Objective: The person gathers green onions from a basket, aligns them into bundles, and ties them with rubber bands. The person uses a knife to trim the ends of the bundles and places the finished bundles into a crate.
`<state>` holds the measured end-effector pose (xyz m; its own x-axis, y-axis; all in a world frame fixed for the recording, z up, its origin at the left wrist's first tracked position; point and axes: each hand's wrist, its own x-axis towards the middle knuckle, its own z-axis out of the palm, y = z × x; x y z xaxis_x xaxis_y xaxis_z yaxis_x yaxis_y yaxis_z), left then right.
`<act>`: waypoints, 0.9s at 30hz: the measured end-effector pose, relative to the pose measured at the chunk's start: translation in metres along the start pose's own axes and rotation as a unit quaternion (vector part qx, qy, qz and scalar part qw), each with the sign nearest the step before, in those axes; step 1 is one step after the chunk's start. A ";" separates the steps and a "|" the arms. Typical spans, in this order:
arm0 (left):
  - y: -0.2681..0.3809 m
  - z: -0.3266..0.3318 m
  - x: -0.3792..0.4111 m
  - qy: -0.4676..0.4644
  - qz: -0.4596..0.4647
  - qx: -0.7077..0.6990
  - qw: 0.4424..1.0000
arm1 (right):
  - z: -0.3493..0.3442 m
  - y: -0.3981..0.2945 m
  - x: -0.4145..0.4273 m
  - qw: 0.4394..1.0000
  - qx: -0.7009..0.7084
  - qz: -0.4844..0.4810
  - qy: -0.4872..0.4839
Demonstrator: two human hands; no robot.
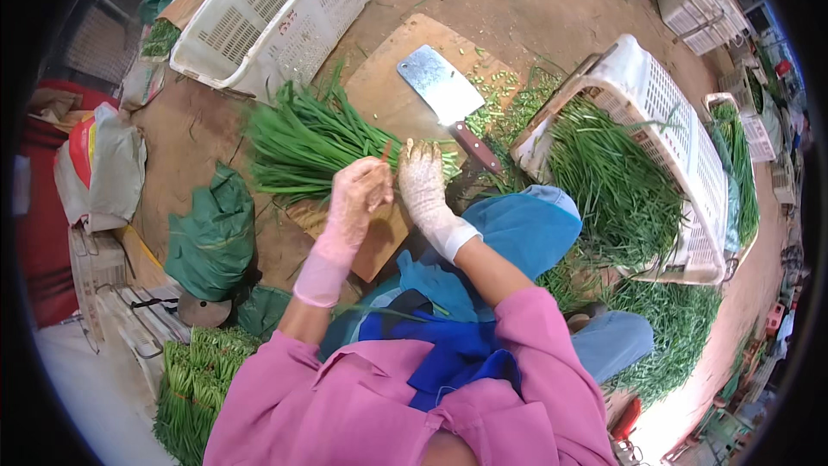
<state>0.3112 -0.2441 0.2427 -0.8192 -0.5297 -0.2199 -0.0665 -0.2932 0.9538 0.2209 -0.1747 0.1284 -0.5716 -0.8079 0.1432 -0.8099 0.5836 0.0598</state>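
A bunch of long green leafy stalks, seemingly garlic chives (317,142), lies across a wooden board (381,90), leaves to the left and pale cut ends to the right. My left hand (362,191), in a thin pale glove, has its fingers closed at the near side of the bunch; a thin red band (387,150) rises from them. My right hand (420,171), in a soiled whitish glove, rests on the stalks near their cut ends, fingers pointing away. Beyond it a cleaver (446,87) with a brown handle lies flat on the board among chopped stalk bits (495,94).
A white plastic crate (310,19) stands at the upper left. Another crate (673,97) lies tipped on the right, with loose chives (608,175) spilling out. Tied bunches (194,382) lie at the lower left, near a green sack (213,233). Cut leaves (673,323) cover the lower right ground.
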 end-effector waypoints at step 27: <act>-0.041 -0.028 -0.022 -0.089 -0.119 -0.170 0.974 | -0.039 0.012 0.008 0.993 0.050 -0.057 -0.087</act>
<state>0.3478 -0.2428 0.2026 -0.8913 -0.2781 -0.3580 -0.0974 -0.6538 0.7503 0.2117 -0.1712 0.1688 -0.4822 -0.8755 -0.0320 -0.8749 0.4831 -0.0334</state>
